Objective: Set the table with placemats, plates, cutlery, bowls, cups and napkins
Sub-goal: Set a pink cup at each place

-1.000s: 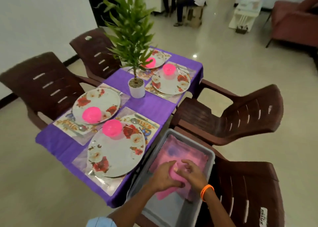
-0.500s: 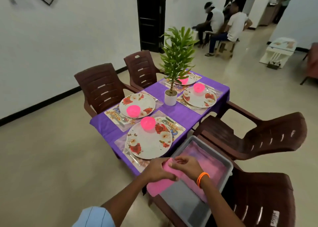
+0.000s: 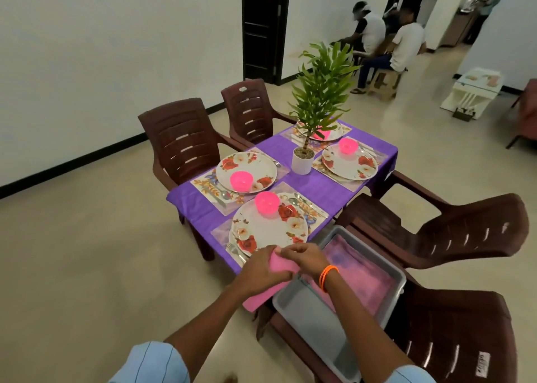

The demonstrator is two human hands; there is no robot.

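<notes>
Both hands grip one pink napkin just past the near corner of the purple table. My left hand clasps its upper edge and my right hand, with an orange wristband, pinches it beside the left. The cloth hangs down below them. Under my right arm a grey bin on a chair seat holds more pink napkins. Several floral plates sit on placemats; the nearest plate carries a pink bowl, with a fork and spoons beside it.
A potted plant stands mid-table. Brown plastic chairs surround the table: two on the left, two on the right. Two people sit on stools far back near a dark door. A white side table stands at right.
The napkin has come up out of the grey bin and left toward the table's near corner, both hands still on it. My view has pulled back and risen, showing more of the room.
</notes>
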